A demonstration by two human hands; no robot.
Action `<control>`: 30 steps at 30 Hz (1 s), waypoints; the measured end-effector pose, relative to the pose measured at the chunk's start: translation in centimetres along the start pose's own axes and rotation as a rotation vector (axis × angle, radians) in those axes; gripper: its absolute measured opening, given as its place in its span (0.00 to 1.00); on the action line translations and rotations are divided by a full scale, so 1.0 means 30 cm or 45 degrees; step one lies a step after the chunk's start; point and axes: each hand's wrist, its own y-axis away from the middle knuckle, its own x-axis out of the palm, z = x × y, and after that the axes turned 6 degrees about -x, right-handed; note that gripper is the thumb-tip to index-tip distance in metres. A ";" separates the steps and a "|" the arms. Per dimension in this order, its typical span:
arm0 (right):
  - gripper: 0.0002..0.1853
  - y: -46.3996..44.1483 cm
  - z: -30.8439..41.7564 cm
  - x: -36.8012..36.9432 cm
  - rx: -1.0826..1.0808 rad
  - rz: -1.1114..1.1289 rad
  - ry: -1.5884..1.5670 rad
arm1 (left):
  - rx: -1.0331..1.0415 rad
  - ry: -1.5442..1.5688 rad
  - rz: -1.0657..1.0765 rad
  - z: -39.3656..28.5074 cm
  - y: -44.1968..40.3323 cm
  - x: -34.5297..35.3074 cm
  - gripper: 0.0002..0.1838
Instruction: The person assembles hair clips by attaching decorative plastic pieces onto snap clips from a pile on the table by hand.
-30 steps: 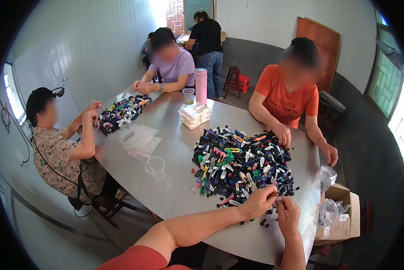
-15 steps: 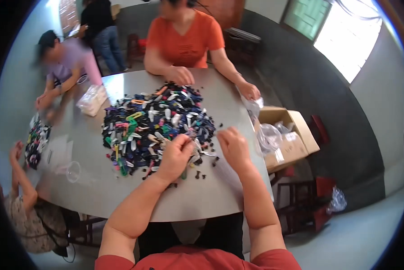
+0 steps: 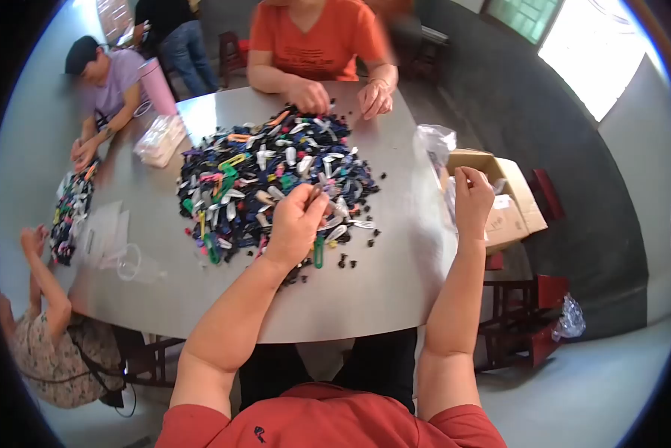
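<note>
A large pile of mixed hair clips, black, white, blue, green and orange, is spread over the grey table. At its near edge, my left hand is closed, with a small dark hair clip pinched between thumb and forefinger. My right hand is past the table's right edge, in front of the cardboard box from this view. Its fingers are pinched together, and what they hold, if anything, is too small to make out. Near my left hand lies a long green clip, with a few small black clips beside it.
Across the table, a person in orange has both hands by the pile. Two people sit at the left around a smaller clip pile. A cardboard box with clear plastic bags stands at the right beside red stools.
My right hand has moved from beside the pile out to the right, over the box. My left hand stays at the pile. The opposite person's hand has come from the bag back to the table.
</note>
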 end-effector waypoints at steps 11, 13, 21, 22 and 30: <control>0.08 0.210 0.381 0.173 -0.201 0.877 -0.682 | 0.357 -0.347 0.016 0.026 0.017 0.035 0.07; 0.06 0.200 0.378 0.158 -0.271 0.840 -0.633 | 0.470 -0.417 0.044 0.029 0.009 0.032 0.06; 0.05 0.169 0.272 0.120 -0.284 0.882 -0.094 | 0.718 -1.524 0.099 0.007 0.065 0.018 0.16; 0.05 0.176 0.260 0.128 -0.329 0.926 -0.035 | 0.764 -1.551 0.054 0.033 0.052 0.022 0.13; 0.06 0.219 0.262 0.233 -0.301 0.897 -0.281 | 0.818 -1.490 -0.179 0.052 -0.002 0.009 0.05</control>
